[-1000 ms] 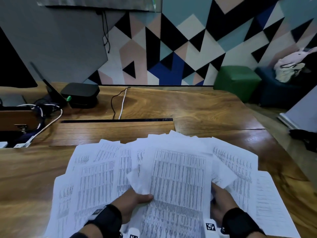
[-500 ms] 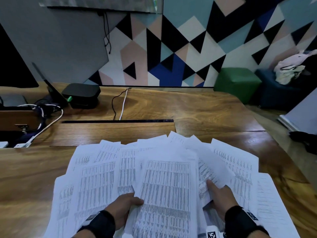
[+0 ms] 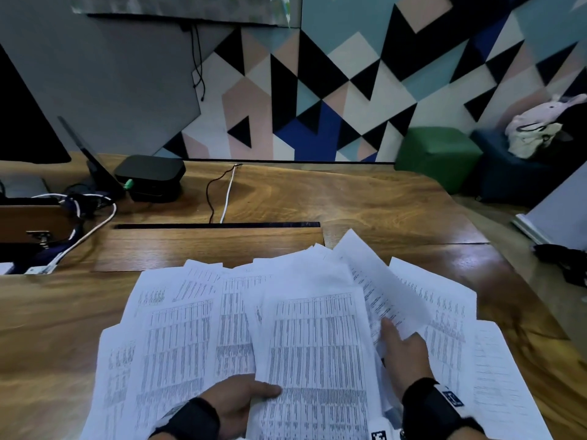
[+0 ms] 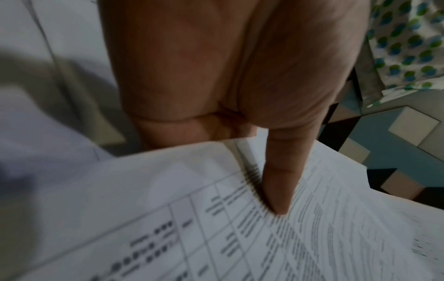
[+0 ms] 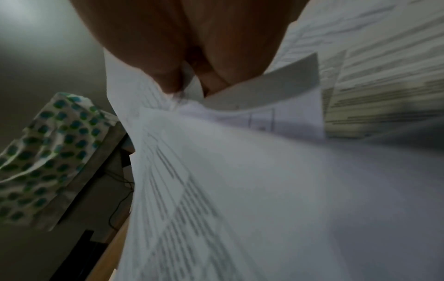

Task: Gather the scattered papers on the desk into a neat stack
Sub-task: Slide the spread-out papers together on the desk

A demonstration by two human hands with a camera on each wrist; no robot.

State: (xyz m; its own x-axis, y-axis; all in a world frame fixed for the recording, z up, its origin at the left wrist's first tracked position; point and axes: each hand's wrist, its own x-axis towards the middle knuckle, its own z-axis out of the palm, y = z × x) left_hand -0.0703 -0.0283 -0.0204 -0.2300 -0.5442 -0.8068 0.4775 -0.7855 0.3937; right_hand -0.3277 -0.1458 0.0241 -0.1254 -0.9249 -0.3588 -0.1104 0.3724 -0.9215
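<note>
Gathering was in progress: the sheets were being collected, not yet squared.

The left hand gripped the printed bundle, thumb on top, while the right hand pinched a lifted sheet between its fingers. Other papers lay fanned on the counter. Next, this sheet probably needed laying onto the bundle. The lower edges of the papers were cut off, and both wrist views were blurred.
</note>
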